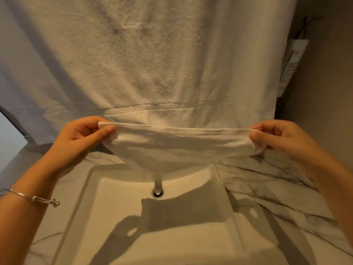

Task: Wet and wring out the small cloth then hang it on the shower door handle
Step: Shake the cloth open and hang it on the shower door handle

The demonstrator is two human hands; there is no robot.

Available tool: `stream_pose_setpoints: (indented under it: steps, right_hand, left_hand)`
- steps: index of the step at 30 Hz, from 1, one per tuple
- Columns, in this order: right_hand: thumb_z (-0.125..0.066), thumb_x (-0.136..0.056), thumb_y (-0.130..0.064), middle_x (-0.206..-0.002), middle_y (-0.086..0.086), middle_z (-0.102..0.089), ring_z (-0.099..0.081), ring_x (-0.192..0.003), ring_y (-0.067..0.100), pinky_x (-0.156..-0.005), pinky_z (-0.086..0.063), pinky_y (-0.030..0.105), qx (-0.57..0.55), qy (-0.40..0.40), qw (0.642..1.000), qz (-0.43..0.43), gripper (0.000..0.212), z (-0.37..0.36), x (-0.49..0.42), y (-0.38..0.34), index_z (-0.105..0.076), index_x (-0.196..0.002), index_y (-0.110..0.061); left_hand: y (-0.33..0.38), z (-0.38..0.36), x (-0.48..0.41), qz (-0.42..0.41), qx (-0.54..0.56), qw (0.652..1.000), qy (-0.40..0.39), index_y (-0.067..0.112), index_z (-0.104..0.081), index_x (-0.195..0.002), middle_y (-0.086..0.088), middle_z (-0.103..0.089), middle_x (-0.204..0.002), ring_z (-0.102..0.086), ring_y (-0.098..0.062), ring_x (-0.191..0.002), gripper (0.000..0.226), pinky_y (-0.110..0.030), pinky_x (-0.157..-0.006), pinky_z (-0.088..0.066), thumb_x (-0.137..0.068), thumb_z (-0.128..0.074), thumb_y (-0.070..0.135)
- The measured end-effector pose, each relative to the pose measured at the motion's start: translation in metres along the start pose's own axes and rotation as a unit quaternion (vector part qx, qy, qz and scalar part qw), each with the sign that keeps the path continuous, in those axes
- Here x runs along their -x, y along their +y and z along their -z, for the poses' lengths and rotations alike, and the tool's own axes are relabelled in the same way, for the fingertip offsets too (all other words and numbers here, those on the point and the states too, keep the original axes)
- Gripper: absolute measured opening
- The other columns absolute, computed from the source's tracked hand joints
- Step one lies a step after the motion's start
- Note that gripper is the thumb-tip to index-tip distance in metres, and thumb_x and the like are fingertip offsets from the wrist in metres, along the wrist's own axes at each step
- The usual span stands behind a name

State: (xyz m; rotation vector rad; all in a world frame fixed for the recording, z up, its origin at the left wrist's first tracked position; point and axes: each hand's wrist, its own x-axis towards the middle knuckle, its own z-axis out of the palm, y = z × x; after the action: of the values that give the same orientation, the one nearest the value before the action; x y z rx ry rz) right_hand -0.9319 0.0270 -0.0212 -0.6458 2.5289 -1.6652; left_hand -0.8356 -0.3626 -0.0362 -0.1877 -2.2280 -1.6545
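The person holds the small cloth (181,144) stretched wide over the sink (118,211), likely so that any drips fall into the basin and not onto the marble worktop (267,180). The left hand (80,138) and right hand (282,138) each pinch a top corner, thumb in front, fingers (87,121) curled behind, closed on the fabric. The cloth sags between them, just in front of a large hanging towel (149,54). Whether it is wet yet, I cannot tell.
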Motion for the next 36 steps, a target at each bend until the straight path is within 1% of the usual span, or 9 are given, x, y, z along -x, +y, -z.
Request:
stream_pose_setpoints:
  steps: [4,10,13,16,18,20,24,27,36]
  right_hand:
    - [-0.067,-0.073,-0.026,-0.066,-0.011,-0.073,-0.066,-0.063,0.004,-0.053,-0.051,0.012,-0.025,0.075,0.997,-0.02,0.005,0.005,0.022,-0.003,-0.07,-0.07,-0.026]
    - [-0.062,-0.08,-0.024,-0.069,-0.007,-0.074,-0.066,-0.068,0.009,-0.063,-0.056,0.017,-0.08,0.159,0.983,-0.047,0.012,0.011,0.083,-0.017,-0.073,-0.075,-0.023]
    - [-0.059,-0.083,-0.024,-0.073,-0.007,-0.074,-0.067,-0.072,0.01,-0.065,-0.057,0.02,-0.074,0.241,0.965,-0.072,0.013,0.007,0.134,-0.023,-0.072,-0.081,-0.021]
    - [-0.057,-0.085,-0.02,-0.065,-0.009,-0.073,-0.066,-0.063,0.006,-0.057,-0.054,0.017,-0.092,0.293,0.945,-0.108,0.015,0.002,0.191,-0.032,-0.07,-0.079,-0.019]
    - [-0.056,-0.085,-0.02,-0.067,-0.009,-0.073,-0.067,-0.065,0.006,-0.057,-0.054,0.018,-0.091,0.32,0.933,-0.137,0.014,-0.001,0.232,-0.043,-0.07,-0.081,-0.019]
    - [-0.056,-0.085,-0.026,-0.073,-0.009,-0.073,-0.068,-0.072,0.008,-0.06,-0.053,0.019,-0.076,0.366,0.914,-0.158,0.015,-0.003,0.28,-0.057,-0.07,-0.081,-0.022]
    - [-0.056,-0.085,-0.026,-0.079,-0.009,-0.071,-0.066,-0.079,0.009,-0.067,-0.049,0.023,-0.046,0.461,0.867,-0.181,0.016,-0.005,0.37,-0.086,-0.071,-0.08,-0.024]
    - [-0.056,-0.085,-0.028,-0.083,-0.008,-0.07,-0.064,-0.087,0.013,-0.069,-0.049,0.027,-0.017,0.519,0.832,-0.195,0.017,-0.007,0.438,-0.109,-0.071,-0.083,-0.022]
    - [-0.054,-0.087,-0.027,-0.079,-0.009,-0.072,-0.067,-0.079,0.007,-0.058,-0.052,0.016,0.074,0.638,0.726,-0.245,0.02,-0.039,0.662,-0.181,-0.072,-0.082,-0.02]
  left_hand:
    - [0.007,-0.009,0.0,-0.029,-0.014,0.999,-0.012,0.018,-0.067,-0.08,0.016,-0.07,-0.066,-0.06,0.003,-0.066,0.014,-0.009,-0.065,-0.05,-0.083,-0.054,0.018]
    - [0.022,-0.029,0.0,-0.072,-0.005,0.997,-0.038,0.012,-0.068,-0.084,0.01,-0.07,-0.069,-0.059,-0.001,-0.068,0.015,-0.013,-0.066,-0.05,-0.084,-0.054,0.018]
    - [0.025,-0.05,0.006,-0.097,-0.012,0.992,-0.082,-0.002,-0.064,-0.092,-0.011,-0.065,-0.079,-0.058,-0.009,-0.071,0.025,-0.013,-0.066,-0.049,-0.086,-0.053,0.02]
    - [0.023,-0.077,0.02,-0.07,0.03,0.99,-0.117,0.007,-0.064,-0.094,-0.029,-0.065,-0.091,-0.063,-0.038,-0.078,0.02,-0.042,-0.071,-0.058,-0.09,-0.054,0.024]
    - [0.023,-0.098,0.03,-0.044,0.055,0.988,-0.14,0.011,-0.065,-0.094,-0.016,-0.069,-0.084,-0.066,-0.035,-0.074,0.02,-0.054,-0.07,-0.058,-0.091,-0.055,0.028]
    - [0.029,-0.123,0.038,-0.042,0.086,0.977,-0.19,0.017,-0.066,-0.088,0.003,-0.067,-0.068,-0.064,-0.015,-0.063,0.018,-0.04,-0.066,-0.059,-0.089,-0.056,0.033]
    - [0.055,-0.173,0.058,-0.074,0.149,0.933,-0.318,0.022,-0.066,-0.091,-0.005,-0.065,-0.086,-0.06,-0.025,-0.083,0.026,-0.034,-0.079,-0.057,-0.083,-0.059,0.046]
    - [0.088,-0.216,0.086,-0.11,0.179,0.909,-0.36,0.025,-0.066,-0.088,0.011,-0.067,-0.077,-0.061,-0.006,-0.072,0.029,-0.014,-0.062,-0.054,-0.08,-0.059,0.051]
    - [0.172,-0.358,0.253,-0.096,0.285,0.825,-0.478,0.031,-0.069,-0.087,0.016,-0.073,-0.077,-0.067,-0.003,-0.072,0.039,-0.014,-0.06,-0.054,-0.066,-0.066,0.063]
